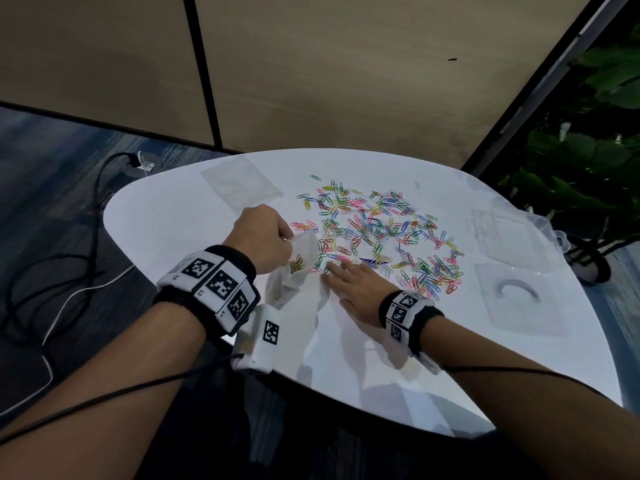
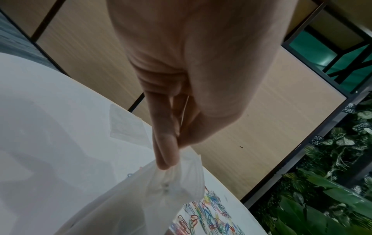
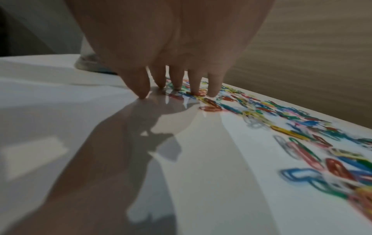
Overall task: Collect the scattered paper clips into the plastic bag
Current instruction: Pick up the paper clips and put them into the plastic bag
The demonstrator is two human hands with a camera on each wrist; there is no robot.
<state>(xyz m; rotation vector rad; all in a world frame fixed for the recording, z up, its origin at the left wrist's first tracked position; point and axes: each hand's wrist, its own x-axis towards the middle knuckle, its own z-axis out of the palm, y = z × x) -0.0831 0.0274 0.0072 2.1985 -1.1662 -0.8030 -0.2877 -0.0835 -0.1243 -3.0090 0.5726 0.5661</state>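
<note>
Raking clips toward the held-open bag

The left hand (image 1: 263, 237) pinches the plastic bag (image 1: 298, 268) rim; the right hand (image 1: 356, 285), fingers (image 3: 196, 82) spread flat on the desk (image 1: 194, 237), should sweep the paper clips (image 1: 381, 230) low toward the mouth at frame centre.

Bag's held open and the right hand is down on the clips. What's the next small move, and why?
Probably sweep the right hand leftward, dragging the paper clips under its fingertips toward the plastic bag. The left hand pinches the bag's rim beside them.
</note>
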